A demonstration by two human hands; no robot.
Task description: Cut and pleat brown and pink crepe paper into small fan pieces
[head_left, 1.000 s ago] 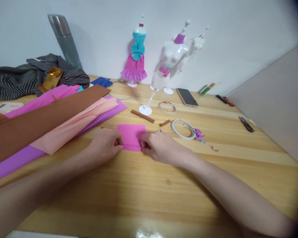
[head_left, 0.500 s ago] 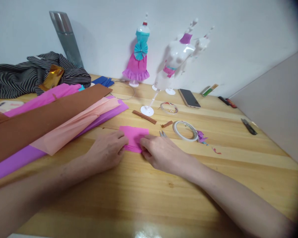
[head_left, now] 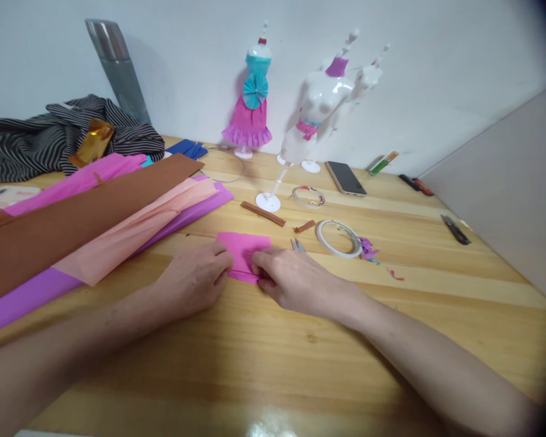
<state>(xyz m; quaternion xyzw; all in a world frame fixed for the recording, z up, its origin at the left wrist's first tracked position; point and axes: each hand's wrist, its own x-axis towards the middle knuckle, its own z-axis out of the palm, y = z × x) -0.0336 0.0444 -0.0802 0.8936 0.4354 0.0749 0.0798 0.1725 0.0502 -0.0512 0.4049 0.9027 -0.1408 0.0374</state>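
A small piece of pink crepe paper (head_left: 242, 247) lies on the wooden table, its near edge folded into narrow layers. My left hand (head_left: 199, 271) pinches the left end of the fold, fingers curled. At the other end, my right hand (head_left: 287, 274) grips the fold between thumb and fingers. Just beyond the right hand, the metal tips of a tool (head_left: 297, 245) show; the rest of it is hidden beneath the hand. A folded brown paper strip (head_left: 262, 213) and a small brown scrap (head_left: 304, 226) lie behind the pink paper.
Brown paper (head_left: 95, 206), peach paper (head_left: 136, 233) and purple paper are stacked at left. A dressed mannequin (head_left: 255, 97) and a white mannequin (head_left: 323, 97) stand at the back. Rightward lie a tape roll (head_left: 339, 238), a phone (head_left: 346, 178) and a cutter knife (head_left: 455, 229).
Both hands keep hold of the pink paper's folded edge, almost still. The right fingers have shifted slightly left along it. The whole view has moved a little.
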